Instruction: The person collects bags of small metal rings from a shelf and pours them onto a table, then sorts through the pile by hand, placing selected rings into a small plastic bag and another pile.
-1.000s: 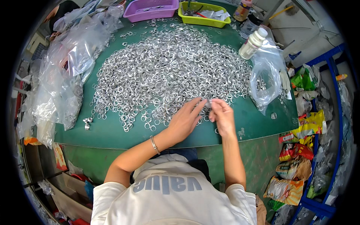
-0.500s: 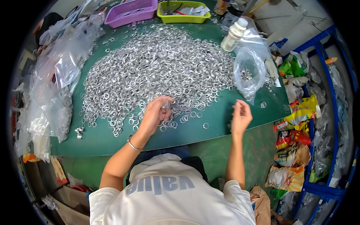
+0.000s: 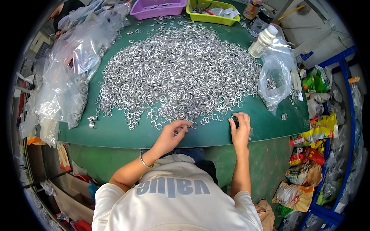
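Note:
A broad heap of silvery metal rings [image 3: 181, 73] covers the middle of the green table [image 3: 111, 133]. At the heap's near edge, my left hand [image 3: 173, 134] is closed with its fingers curled; a little shiny metal shows in the palm, mostly hidden by the fingers. To its right, my right hand [image 3: 241, 129] pinches a single metal ring [image 3: 234, 118] between thumb and fingertips, low over the tabletop. Several rings stacked together [image 3: 91, 121] lie at the left of the table. Another small stack of rings [image 3: 284, 116] rests near the right corner.
Clear plastic bags [image 3: 73, 73] pile along the left side. An open clear bag [image 3: 274, 86] with rings lies at the right, below a white bottle [image 3: 264, 41]. Purple [image 3: 158, 12] and yellow-green trays [image 3: 212, 17] stand at the back. A blue rack [image 3: 339, 127] is at far right.
My view has shifted. My left hand has drawn back from the heap toward the table's near edge. My right hand has moved left and pinches a ring at the spot where a loose one lay.

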{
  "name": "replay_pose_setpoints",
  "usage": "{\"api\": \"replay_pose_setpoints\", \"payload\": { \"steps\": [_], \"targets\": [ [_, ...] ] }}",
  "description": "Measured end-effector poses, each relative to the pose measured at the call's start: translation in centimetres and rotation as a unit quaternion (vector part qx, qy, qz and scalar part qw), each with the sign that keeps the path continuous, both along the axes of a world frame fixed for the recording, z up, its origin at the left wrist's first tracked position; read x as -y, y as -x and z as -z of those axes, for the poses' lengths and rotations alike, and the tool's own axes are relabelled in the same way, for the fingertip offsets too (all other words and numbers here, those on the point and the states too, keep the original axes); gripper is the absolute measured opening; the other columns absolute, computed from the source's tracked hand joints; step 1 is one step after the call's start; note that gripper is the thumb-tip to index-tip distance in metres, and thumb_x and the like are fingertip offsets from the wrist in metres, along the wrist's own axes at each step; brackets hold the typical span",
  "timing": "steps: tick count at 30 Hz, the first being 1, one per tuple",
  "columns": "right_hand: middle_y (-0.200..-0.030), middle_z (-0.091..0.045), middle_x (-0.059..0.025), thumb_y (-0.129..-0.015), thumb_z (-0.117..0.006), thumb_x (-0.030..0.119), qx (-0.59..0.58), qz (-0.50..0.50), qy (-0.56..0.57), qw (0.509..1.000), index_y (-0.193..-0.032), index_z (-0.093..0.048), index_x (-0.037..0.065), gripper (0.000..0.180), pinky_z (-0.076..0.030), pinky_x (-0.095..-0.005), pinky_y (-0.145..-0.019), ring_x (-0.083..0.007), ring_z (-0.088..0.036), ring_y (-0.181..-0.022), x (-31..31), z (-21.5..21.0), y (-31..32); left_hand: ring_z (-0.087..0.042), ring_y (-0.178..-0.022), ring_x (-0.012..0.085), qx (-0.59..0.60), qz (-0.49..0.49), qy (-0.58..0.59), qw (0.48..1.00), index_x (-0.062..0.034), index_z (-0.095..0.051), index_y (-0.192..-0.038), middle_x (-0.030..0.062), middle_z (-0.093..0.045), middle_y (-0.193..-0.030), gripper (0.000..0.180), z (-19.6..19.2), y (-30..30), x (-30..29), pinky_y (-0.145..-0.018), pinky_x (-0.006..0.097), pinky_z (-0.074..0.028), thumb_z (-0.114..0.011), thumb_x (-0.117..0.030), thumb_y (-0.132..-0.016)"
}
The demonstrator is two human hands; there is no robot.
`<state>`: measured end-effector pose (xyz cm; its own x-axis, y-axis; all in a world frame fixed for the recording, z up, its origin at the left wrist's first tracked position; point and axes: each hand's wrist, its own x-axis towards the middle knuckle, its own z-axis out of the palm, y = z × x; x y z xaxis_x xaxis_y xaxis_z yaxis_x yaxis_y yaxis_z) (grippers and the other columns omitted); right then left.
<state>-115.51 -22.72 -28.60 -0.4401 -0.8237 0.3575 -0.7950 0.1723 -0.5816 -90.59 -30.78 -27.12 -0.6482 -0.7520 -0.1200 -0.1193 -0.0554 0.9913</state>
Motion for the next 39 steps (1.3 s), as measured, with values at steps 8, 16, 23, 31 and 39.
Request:
{"api": "replay_pose_setpoints", "payload": {
  "steps": [8, 16, 23, 31, 39],
  "targets": [
    [-0.109, -0.054, -0.0094, -0.07, -0.072, 0.007, -0.025, -0.158, -0.029, 0.987, -0.097, -0.063, 0.006, 0.028, -0.038, -0.0398, -0.084, -0.0298, -0.048, -0.1, 1.9, -1.3, -5.2, -0.047, -0.072, 0.0041, 0.06, -0.125, -0.048, 0.989, -0.0011, -0.062, -0.105, 0.0001, -0.052, -0.086, 0.018, 0.3, -3.9, -0.2, -0.064, 0.018, -0.039, -0.053, 0.0, -0.089],
    [-0.112, -0.052, -0.01, -0.074, -0.064, 0.0, -0.052, -0.06, -0.018, 0.997, -0.098, -0.062, 0.006, 0.024, -0.034, -0.0438, -0.089, -0.0325, -0.045, -0.108, 0.7, -0.1, -4.0, -0.048, -0.074, 0.0047, 0.064, -0.322, 0.011, 0.945, -0.0014, -0.063, -0.103, 0.0002, -0.055, -0.09, 0.017, 1.4, -10.0, 0.9, -0.066, 0.019, -0.041, -0.053, -0.002, -0.089],
    [-0.108, -0.054, -0.0149, -0.077, -0.053, -0.006, -0.013, -0.154, 0.011, 0.988, -0.099, -0.061, 0.0, 0.024, -0.037, -0.042, -0.089, -0.0345, -0.05, -0.101, 2.4, -1.5, -5.9, -0.041, -0.061, 0.0041, 0.179, -0.512, 0.17, 0.822, -0.0035, -0.063, -0.102, 0.0, -0.05, -0.08, 0.019, 2.3, -18.6, 3.3, -0.053, 0.02, -0.036, -0.063, -0.003, -0.083],
    [-0.092, -0.061, -0.0163, -0.083, -0.05, -0.006, 0.041, -0.238, 0.027, 0.97, -0.094, -0.06, -0.004, 0.015, -0.043, -0.0387, -0.082, -0.0319, -0.057, -0.086, 3.0, -0.5, -7.3, -0.061, -0.08, 0.0324, 0.402, -0.564, 0.239, 0.681, -0.012, -0.057, -0.116, 0.0111, -0.05, -0.111, 0.041, 1.5, -24.0, 6.4, -0.068, 0.041, -0.049, -0.07, -0.017, -0.078],
    [-0.089, -0.062, -0.0155, -0.082, -0.05, -0.007, 0.051, -0.232, 0.026, 0.971, -0.092, -0.061, -0.003, 0.015, -0.042, -0.0384, -0.079, -0.0305, -0.057, -0.082, 3.6, -1.1, -8.0, -0.05, -0.095, 0.0301, 0.482, -0.48, 0.31, 0.664, -0.0097, -0.059, -0.112, 0.0096, -0.05, -0.106, 0.062, 2.4, -25.7, 9.1, -0.078, 0.039, -0.047, -0.079, -0.04, -0.062]
  ]
}}
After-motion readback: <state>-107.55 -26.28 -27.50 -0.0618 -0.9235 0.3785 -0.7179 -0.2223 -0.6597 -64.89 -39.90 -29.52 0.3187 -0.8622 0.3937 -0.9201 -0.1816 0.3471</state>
